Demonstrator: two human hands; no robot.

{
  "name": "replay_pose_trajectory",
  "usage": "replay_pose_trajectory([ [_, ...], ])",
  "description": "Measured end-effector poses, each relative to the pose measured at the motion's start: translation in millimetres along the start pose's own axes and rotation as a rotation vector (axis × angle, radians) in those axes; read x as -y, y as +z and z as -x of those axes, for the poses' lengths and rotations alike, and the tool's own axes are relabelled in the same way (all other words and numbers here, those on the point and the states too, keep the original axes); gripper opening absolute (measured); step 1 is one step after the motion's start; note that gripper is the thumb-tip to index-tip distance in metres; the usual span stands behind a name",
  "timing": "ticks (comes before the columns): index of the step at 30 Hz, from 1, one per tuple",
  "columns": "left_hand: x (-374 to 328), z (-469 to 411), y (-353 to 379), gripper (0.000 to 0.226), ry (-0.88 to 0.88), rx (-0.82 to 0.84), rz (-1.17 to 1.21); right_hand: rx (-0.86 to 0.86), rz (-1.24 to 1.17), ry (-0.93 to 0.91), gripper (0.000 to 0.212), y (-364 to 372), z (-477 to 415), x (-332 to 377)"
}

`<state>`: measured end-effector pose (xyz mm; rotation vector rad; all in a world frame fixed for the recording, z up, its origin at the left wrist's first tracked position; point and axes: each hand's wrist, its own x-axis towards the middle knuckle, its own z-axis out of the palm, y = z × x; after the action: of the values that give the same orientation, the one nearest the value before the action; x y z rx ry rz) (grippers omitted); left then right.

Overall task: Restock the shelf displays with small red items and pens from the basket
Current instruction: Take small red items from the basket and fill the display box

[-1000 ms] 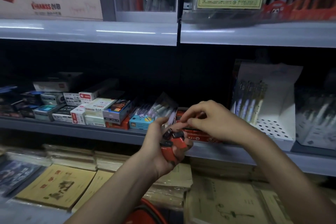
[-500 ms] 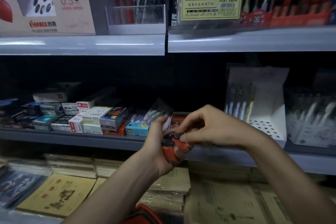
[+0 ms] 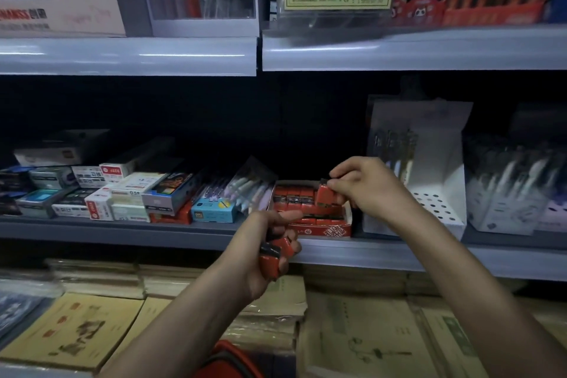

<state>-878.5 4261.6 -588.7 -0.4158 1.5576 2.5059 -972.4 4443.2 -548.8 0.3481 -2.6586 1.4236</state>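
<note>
Pinching a red item (image 3: 324, 196), my right hand (image 3: 368, 184) should tuck it straight into the box (image 3: 322, 229), one o'clock from my left hand (image 3: 245, 258) gripping spares (image 3: 271, 255).

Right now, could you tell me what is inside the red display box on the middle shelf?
Rows of small red items sit in the red display box. The right hand pinches one red item above its right end. That hand and the box's front hide the rest.
</note>
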Motion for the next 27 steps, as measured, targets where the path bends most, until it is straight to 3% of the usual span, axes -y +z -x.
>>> replay_pose_trajectory([
  [4, 5, 1, 0, 0.028, 0.084, -0.025, -0.196, -0.121, 0.332, -0.093, 0.005, 15, -10, -8],
  [10, 7, -2, -3, 0.032, 0.113, -0.01, -0.188, -0.187, 0.659, -0.174, 0.014, 38, -12, -3],
  [20, 8, -2, -12, 0.04, 0.128, 0.06, -0.197, 0.036, 0.916, -0.143, 0.027, 37, 17, 21],
  [27, 9, 2, -12, 0.042, 0.169, 0.049, -0.265, 0.13, 0.822, -0.127, 0.031, 42, 13, 6],
])
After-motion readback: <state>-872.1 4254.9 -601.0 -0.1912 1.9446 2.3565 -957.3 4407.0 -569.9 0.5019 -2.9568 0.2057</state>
